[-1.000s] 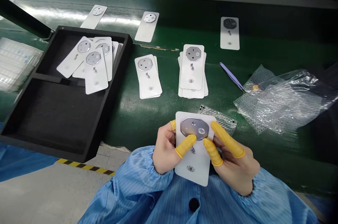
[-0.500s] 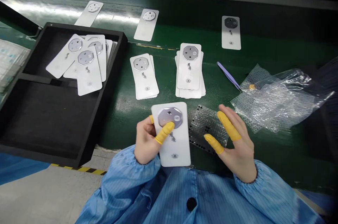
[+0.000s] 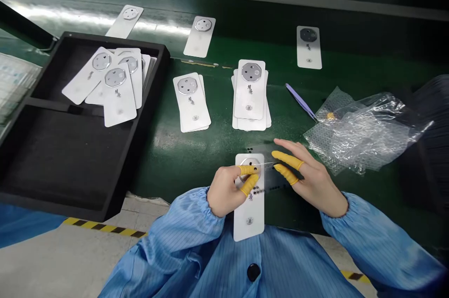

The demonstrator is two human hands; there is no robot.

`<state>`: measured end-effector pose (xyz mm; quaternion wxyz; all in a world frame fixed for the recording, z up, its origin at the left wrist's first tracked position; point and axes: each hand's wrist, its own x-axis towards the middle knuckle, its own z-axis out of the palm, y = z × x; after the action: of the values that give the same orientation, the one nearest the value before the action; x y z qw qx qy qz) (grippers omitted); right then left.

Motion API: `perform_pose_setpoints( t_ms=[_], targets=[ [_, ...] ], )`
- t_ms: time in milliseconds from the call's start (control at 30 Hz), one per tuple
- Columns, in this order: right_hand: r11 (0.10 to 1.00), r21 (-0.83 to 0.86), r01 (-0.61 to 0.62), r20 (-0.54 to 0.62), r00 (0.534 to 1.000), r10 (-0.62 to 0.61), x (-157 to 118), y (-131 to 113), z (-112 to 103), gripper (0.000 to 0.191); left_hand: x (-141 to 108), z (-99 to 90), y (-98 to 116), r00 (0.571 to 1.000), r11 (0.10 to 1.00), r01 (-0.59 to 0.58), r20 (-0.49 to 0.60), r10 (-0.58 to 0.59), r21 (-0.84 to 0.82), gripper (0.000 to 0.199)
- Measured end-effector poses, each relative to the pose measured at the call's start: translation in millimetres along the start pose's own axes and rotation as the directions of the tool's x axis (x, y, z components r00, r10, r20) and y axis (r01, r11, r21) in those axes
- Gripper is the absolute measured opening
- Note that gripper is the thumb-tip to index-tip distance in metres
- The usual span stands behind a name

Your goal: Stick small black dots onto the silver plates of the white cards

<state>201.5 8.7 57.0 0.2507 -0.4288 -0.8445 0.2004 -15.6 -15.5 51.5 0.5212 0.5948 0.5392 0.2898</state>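
Note:
A white phone back panel [image 3: 249, 209] with a round silver camera plate lies upright at the table's front edge. Over its plate, my left hand [image 3: 229, 188] is closed, yellow-cotted thumb and index drawn together at the edge of a clear film with black dots [image 3: 268, 185]. One black dot shows at the index fingertip. On the film's right side, my right hand [image 3: 310, 176] pinches it between cotted thumb and index, the other fingers stretched out. The film is tilted and blurred, partly over the panel.
Beyond my hands lie two stacks of similar panels [image 3: 194, 106] [image 3: 249, 97]. Purple tweezers [image 3: 300, 101] rest near crumpled clear plastic bags [image 3: 365, 134]. A black tray [image 3: 129, 157] at left holds several panels [image 3: 119, 97]. Single panels [image 3: 308, 47] lie along the back.
The panel has gone from my raised left hand down to the table edge, slightly right. My right hand moved left and closed on the dotted film, which has been lifted. Both hands are now close together.

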Motion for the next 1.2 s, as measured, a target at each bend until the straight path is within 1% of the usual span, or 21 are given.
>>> perform_pose_setpoints(
  t_ms=[67, 133, 233, 300, 367, 433, 500, 567, 633, 700, 767, 833, 867, 900, 933, 1000, 1067, 1133, 1200],
  targets=[
    [0.999, -0.023, 0.048, -0.037, 0.998, -0.049, 3.7, -4.4, 2.1, 0.040, 1.3, 3.8, -1.2, 1.000, 1.000, -0.005, -0.022, 0.005, -0.013, 0.023],
    [0.991, 0.012, 0.130, -0.071, 0.989, -0.129, 7.1, -11.6, 6.4, 0.033, 0.9, 4.2, -2.5, 1.000, 1.000, -0.010, -0.004, 0.010, 0.001, 0.022],
    [0.969, 0.061, 0.241, -0.036, 0.970, -0.239, 11.0, -19.5, 14.3, 0.023, -1.0, 3.0, -3.8, 0.999, 0.998, -0.030, 0.034, 0.028, 0.063, 0.021],
    [0.959, 0.055, 0.278, -0.017, 0.961, -0.278, 11.6, -19.7, 20.6, 0.022, -1.9, 3.1, -5.6, 0.998, 0.992, -0.055, 0.031, 0.052, 0.116, 0.020],
    [0.954, 0.072, 0.290, -0.033, 0.957, -0.288, 10.5, -17.0, 27.8, 0.023, -1.9, 4.4, -8.2, 0.996, 0.977, -0.088, 0.018, 0.086, 0.194, 0.017],
    [0.955, 0.159, 0.249, -0.069, 0.968, -0.241, 9.2, -14.0, 35.1, 0.026, -0.7, 6.7, -10.6, 0.993, 0.960, -0.113, 0.013, 0.113, 0.256, 0.017],
    [0.952, 0.265, 0.153, -0.099, 0.986, -0.131, 9.0, -12.5, 41.1, 0.025, 1.2, 8.8, -11.7, 0.992, 0.953, -0.124, 0.022, 0.123, 0.275, 0.017],
    [0.944, 0.324, 0.057, -0.125, 0.992, -0.017, 10.3, -12.3, 45.0, 0.022, 2.4, 7.9, -11.7, 0.993, 0.961, -0.120, 0.036, 0.114, 0.250, 0.017],
    [0.944, 0.329, 0.002, -0.154, 0.987, 0.052, 11.7, -12.0, 47.1, 0.019, 0.6, 0.6, -11.8, 0.995, 0.978, -0.090, 0.050, 0.082, 0.187, 0.020],
    [0.944, 0.330, -0.020, -0.183, 0.979, 0.085, 11.7, -10.7, 48.3, 0.017, -5.9, -14.5, -11.9, 0.997, 0.994, -0.062, 0.040, 0.058, 0.088, 0.030],
    [0.944, 0.329, -0.011, -0.212, 0.973, 0.085, 10.3, -9.2, 48.4, 0.018, -17.0, -34.4, -10.4, 0.999, 0.999, -0.031, -0.035, 0.029, -0.033, 0.056],
    [0.956, 0.294, 0.022, -0.240, 0.969, 0.051, 9.2, -9.7, 45.6, 0.022, -29.4, -51.9, -4.9, 0.989, 0.985, 0.007, -0.143, -0.032, -0.173, 0.083],
    [0.965, 0.259, 0.048, -0.256, 0.966, 0.021, 9.3, -11.4, 42.4, 0.024, -34.5, -57.5, -0.6, 0.981, 0.970, 0.030, -0.177, -0.074, -0.240, 0.090],
    [0.974, 0.213, 0.077, -0.276, 0.961, -0.016, 9.9, -14.5, 37.9, 0.026, -38.0, -60.3, 4.3, 0.976, 0.955, 0.050, -0.187, -0.108, -0.293, 0.091],
    [0.982, 0.161, 0.101, -0.290, 0.956, -0.051, 11.0, -18.8, 32.0, 0.028, -39.8, -60.2, 9.6, 0.977, 0.944, 0.066, -0.174, -0.128, -0.323, 0.086],
    [0.990, 0.076, 0.120, -0.268, 0.959, -0.096, 13.6, -30.4, 18.5, 0.032, -38.7, -53.1, 20.2, 0.985, 0.948, 0.070, -0.129, -0.116, -0.312, 0.060],
    [0.992, 0.030, 0.124, -0.203, 0.972, -0.116, 15.5, -42.4, 6.6, 0.033, -34.6, -41.4, 29.9, 0.993, 0.971, 0.029, -0.107, -0.056, -0.236, 0.035],
    [0.987, 0.011, 0.160, -0.164, 0.974, -0.156, 15.3, -50.5, 0.1, 0.031, -31.6, -30.5, 37.9, 0.993, 0.988, -0.041, -0.116, 0.024, -0.148, 0.021],
    [0.976, -0.007, 0.220, -0.176, 0.960, -0.217, 12.5, -52.7, -1.0, 0.031, -31.1, -23.5, 43.4, 0.989, 0.992, -0.105, -0.114, 0.096, -0.072, 0.009]
  ],
)
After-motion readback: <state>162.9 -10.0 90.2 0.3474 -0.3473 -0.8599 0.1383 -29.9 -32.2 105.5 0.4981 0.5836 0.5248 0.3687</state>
